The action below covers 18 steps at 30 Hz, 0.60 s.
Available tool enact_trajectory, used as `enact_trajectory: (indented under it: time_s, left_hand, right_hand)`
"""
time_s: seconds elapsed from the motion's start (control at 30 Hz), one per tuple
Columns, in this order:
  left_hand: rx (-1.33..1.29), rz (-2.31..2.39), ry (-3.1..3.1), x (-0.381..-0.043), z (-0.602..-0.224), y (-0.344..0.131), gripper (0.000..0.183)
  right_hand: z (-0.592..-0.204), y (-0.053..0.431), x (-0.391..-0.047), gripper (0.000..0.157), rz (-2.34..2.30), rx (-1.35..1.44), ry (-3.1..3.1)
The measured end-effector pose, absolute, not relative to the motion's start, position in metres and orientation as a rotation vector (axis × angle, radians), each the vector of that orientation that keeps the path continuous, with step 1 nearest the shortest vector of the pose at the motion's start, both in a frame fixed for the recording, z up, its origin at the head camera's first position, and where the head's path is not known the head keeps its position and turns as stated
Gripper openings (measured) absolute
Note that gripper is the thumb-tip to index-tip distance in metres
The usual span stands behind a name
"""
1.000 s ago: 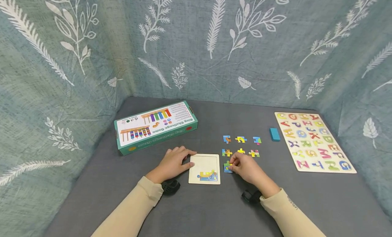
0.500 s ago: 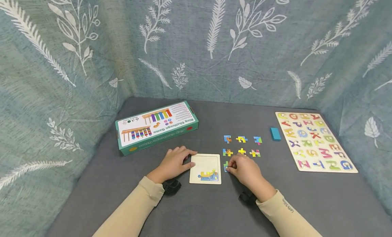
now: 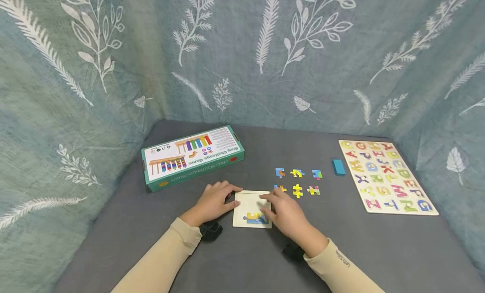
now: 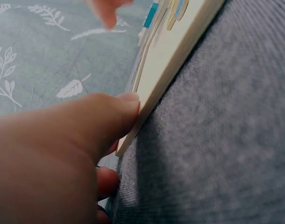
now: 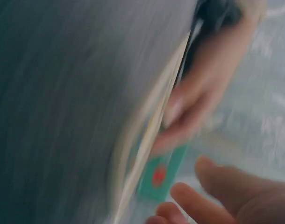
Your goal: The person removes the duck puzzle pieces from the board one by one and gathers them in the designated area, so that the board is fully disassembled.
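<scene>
The left hand [image 3: 214, 203] holds a small square wooden puzzle tray [image 3: 247, 201] at its left side, thumb on the left edge and index finger at the far corner. In the left wrist view its thumb [image 4: 117, 109] presses the tray's edge. A few joined yellow and blue jigsaw pieces [image 3: 251, 217] lie in the tray's near part. Over the tray's right side hovers the right hand [image 3: 286, 213], thumb and index finger apart, with nothing visible between them. The right wrist view is blurred, and no piece shows at that hand's fingers [image 5: 194, 200].
Several loose jigsaw pieces [image 3: 297, 191] lie in two rows beyond the right hand, one partly covered by it. Farther right are a blue block [image 3: 339, 167] and an alphabet board [image 3: 388, 177]. A Ring Challenge Game box [image 3: 193, 158] lies at the back left.
The right hand has moved left from the loose blue-green piece beside the tray to above the tray, its fingers spreading. That piece is no longer visible. The left hand stays at the tray.
</scene>
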<state>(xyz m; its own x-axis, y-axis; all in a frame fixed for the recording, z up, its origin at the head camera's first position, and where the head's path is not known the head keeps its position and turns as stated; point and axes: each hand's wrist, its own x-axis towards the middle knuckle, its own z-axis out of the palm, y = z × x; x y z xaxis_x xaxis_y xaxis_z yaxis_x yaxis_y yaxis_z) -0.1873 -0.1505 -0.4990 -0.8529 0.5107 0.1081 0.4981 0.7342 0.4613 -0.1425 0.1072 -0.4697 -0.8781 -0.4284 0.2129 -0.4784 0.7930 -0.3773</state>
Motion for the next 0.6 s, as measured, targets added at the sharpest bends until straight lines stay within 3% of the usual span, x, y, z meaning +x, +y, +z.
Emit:
enact_trajectory:
  time_s: [0.17, 0.6]
  left_hand:
    - [0.849, 0.756, 2.888, -0.187, -0.501, -0.148, 0.041]
    - [0.844, 0.744, 2.905, -0.188, -0.498, -0.151, 0.041]
  right_hand:
    - [-0.481, 0.085, -0.131, 0.042, 0.535, 0.980, -2.888]
    - [-0.481, 0.078, -0.134, 0.023, 0.740, 0.997, -2.900]
